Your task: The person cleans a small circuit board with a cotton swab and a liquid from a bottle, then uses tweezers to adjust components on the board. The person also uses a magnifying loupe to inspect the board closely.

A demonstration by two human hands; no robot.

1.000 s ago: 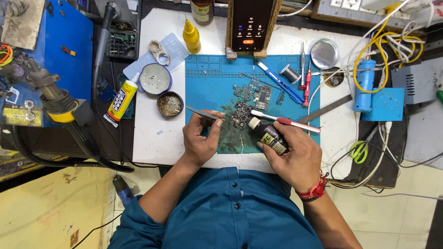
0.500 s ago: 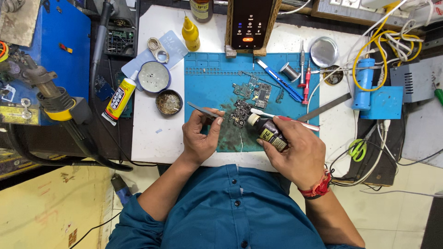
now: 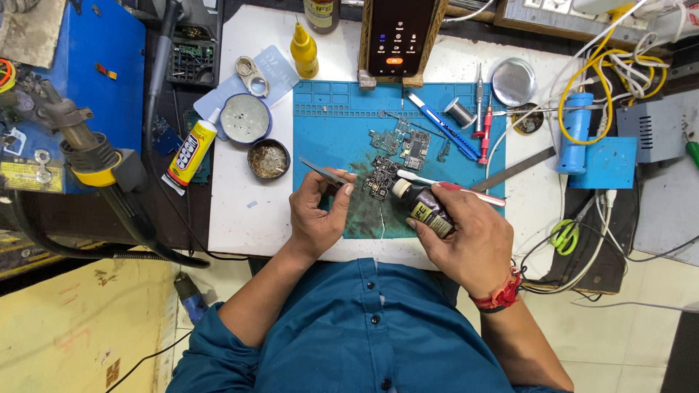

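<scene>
The right hand [image 3: 466,240] is gripping a small dark bottle [image 3: 422,206] with a pale cap, fingers curled closed around its body. The bottle is lying tilted, its long axis running from the palm up and to the left, with the capped end pointing at a small circuit board [image 3: 380,178] near the middle of the blue work mat [image 3: 328,124]. A toothbrush [image 3: 451,187] with a white head and red handle is crossing just above the bottle, its head next to the cap and its handle running off toward the mat's right edge; whether the right hand is also pinching it cannot be told.

The left hand [image 3: 317,215] is closed around slim tweezers [image 3: 325,173], whose long axis is slanting up and left, the free end pointing toward the mat's left edge. The working tips are hidden behind the fingers, so what they are touching cannot be made out.

The mat's front edge is largely covered by both hands and wrists. More boards [image 3: 408,145] are lying farther back on the mat, too small to read in detail. A phone [image 3: 397,35] is standing at the mat's back edge, its top cut off by the frame.

Bare mat is showing at the back left corner, and bare white tabletop [image 3: 247,211] is lying left of the mat. A round tin [image 3: 269,159] and a glue tube [image 3: 191,154] are sitting near that left edge.
</scene>
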